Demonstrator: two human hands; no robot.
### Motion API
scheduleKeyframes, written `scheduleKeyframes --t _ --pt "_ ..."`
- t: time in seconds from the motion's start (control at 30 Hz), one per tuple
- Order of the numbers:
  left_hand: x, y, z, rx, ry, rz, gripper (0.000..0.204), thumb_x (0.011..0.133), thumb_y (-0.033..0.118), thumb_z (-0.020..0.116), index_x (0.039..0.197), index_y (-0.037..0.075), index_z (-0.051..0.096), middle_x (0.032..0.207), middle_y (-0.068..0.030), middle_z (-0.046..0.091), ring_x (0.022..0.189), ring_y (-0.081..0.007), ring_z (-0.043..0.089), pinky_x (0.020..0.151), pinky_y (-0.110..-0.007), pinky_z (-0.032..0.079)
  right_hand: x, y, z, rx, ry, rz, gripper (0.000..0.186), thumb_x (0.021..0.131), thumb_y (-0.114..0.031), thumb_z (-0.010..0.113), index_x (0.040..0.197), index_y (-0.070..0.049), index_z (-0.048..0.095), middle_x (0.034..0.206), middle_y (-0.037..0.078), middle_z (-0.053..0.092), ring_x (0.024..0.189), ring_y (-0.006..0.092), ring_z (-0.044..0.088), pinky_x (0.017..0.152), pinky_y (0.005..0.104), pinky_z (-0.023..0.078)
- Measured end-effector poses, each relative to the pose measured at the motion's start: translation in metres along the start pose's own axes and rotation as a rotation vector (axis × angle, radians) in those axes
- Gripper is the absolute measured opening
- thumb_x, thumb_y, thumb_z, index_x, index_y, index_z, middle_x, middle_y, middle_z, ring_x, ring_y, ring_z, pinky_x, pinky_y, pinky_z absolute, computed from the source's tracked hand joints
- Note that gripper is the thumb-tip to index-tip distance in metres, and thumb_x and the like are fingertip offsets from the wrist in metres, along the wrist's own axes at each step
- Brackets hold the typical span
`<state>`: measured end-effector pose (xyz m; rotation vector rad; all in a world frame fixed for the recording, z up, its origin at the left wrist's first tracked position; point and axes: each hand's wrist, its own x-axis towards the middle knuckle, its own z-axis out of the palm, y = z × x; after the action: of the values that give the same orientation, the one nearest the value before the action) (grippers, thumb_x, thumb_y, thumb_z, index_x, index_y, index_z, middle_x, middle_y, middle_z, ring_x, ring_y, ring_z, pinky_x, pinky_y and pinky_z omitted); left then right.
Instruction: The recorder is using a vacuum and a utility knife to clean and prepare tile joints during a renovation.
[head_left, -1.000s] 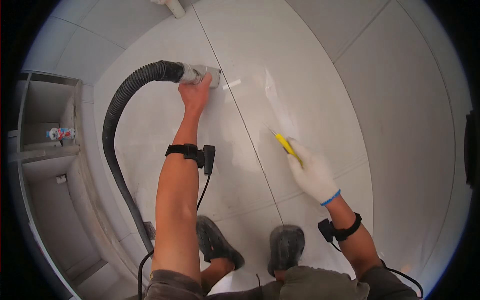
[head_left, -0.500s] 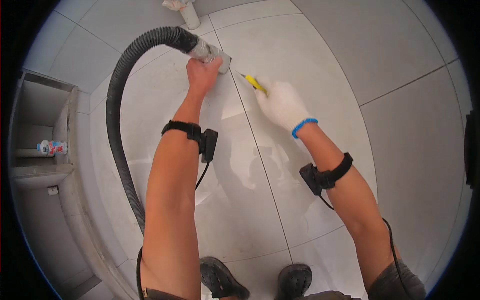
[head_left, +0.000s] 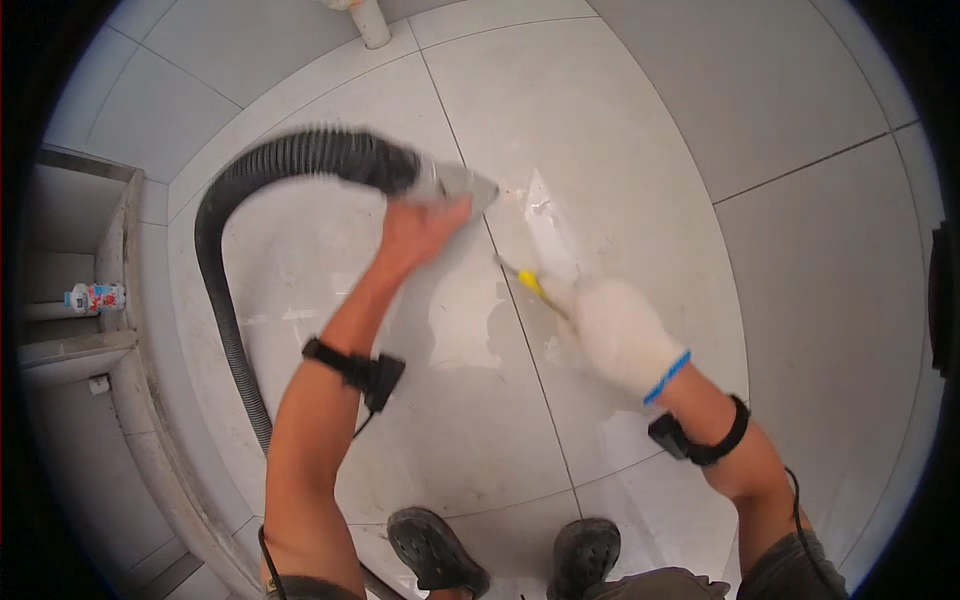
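Note:
My bare left hand (head_left: 425,232) is closed around the pale, flat-ended vacuum nozzle (head_left: 455,185), which joins a black ribbed hose (head_left: 310,155). The nozzle's mouth lies at the dark joint (head_left: 535,365) between the pale floor tiles. In a white knitted glove with a blue cuff, my right hand (head_left: 620,335) grips a yellow-handled tool with a thin pointed metal tip (head_left: 530,281). Its tip is over the joint, nearer to me than the nozzle; blur hides whether it touches. The glove covers much of the handle.
The hose curves down my left side. A white pipe (head_left: 371,25) rises at the far wall. Low shelving (head_left: 85,345) at the left holds a small white bottle (head_left: 97,298). Grey wall tiles (head_left: 830,270) stand at the right. My dark clogs (head_left: 585,560) are at the near edge.
Both hands have come nearer to me along the joint, the nozzle also shifting a little right. My right hand has moved right too, with the tool still in it. The hose has bent lower.

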<state>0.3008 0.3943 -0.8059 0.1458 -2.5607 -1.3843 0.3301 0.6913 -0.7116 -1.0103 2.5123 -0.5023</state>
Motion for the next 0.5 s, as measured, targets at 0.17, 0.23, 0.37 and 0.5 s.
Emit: scheduleKeyframes --t 0.17,0.23,0.37,0.5 --pt "-0.140 0.019 0.027 0.134 -0.233 -0.136 0.046 0.094 0.036 0.079 0.122 0.001 0.070 0.119 -0.0130 0.071 0.106 -0.0230 0.069 0.099 -0.041 0.056 -0.120 -0.015 0.043 0.007 -0.084 0.040 0.031 0.099 -0.017 0.059 0.129 -0.008 0.060 0.095 0.020 0.067 0.072 0.0421 0.069 0.064 0.0536 0.056" --pt "-0.163 0.025 0.049 -0.421 -0.116 -0.271 0.053 0.096 0.043 0.077 0.127 0.001 0.066 0.122 -0.0151 0.070 0.106 -0.0238 0.069 0.099 -0.040 0.057 -0.155 -0.007 0.036 -0.004 -0.110 0.028 0.033 0.099 -0.018 0.059 0.130 -0.008 0.060 0.094 0.020 0.067 0.071 0.0412 0.069 0.062 0.0532 0.055" --pt "-0.236 0.044 0.062 -1.413 -0.505 -0.802 0.024 0.105 0.020 0.066 0.120 0.001 0.067 0.110 -0.0139 0.072 0.090 -0.0182 0.068 0.085 -0.035 0.058 -0.223 -0.014 0.045 0.023 -0.257 0.101 0.035 0.098 -0.020 0.062 0.131 -0.009 0.061 0.093 0.018 0.067 0.070 0.0402 0.068 0.061 0.0517 0.055" --pt "-0.298 0.097 0.081 -0.063 -0.477 -0.070 0.016 0.102 0.012 0.066 0.115 0.008 0.075 0.091 -0.0040 0.074 0.083 -0.0116 0.066 0.080 -0.028 0.057 -0.258 0.005 0.040 0.193 -0.238 0.062 0.038 0.096 -0.019 0.064 0.133 -0.010 0.061 0.091 0.018 0.068 0.070 0.0424 0.067 0.061 0.0514 0.054"
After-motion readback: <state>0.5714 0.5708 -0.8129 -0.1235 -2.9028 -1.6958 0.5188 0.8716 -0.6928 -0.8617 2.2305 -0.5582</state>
